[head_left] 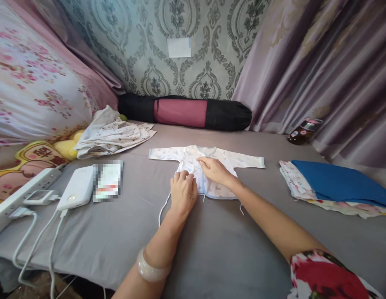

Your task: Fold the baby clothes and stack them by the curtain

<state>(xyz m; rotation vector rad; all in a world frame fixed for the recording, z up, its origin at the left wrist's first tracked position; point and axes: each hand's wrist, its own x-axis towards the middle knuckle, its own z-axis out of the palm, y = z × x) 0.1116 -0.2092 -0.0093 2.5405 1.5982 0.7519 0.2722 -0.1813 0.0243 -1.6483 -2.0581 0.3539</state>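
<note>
A small white baby shirt (202,189) with pale blue trim and a faint print lies front up, its sleeves stretched out to both sides. My left hand (184,191) is closed at the shirt's left side edge, its fingers curled down over the cloth. Pinched fingers of my right hand (215,171) rest on the chest, below the neckline, gripping the fabric. A thin white cord (162,209) trails from beside my left hand toward my forearm. Short tie strings (242,209) stick out below the hem at the right. My hands hide part of the shirt's front.
On the grey sheet (242,257) at left are a power strip (27,195), a white power bank (77,189), cables and a blurred packet (108,181). Crumpled cloth (114,135) lies behind them. Folded blue fabric (342,182) and a bottle (305,131) are right; a long bag (183,112) lies behind.
</note>
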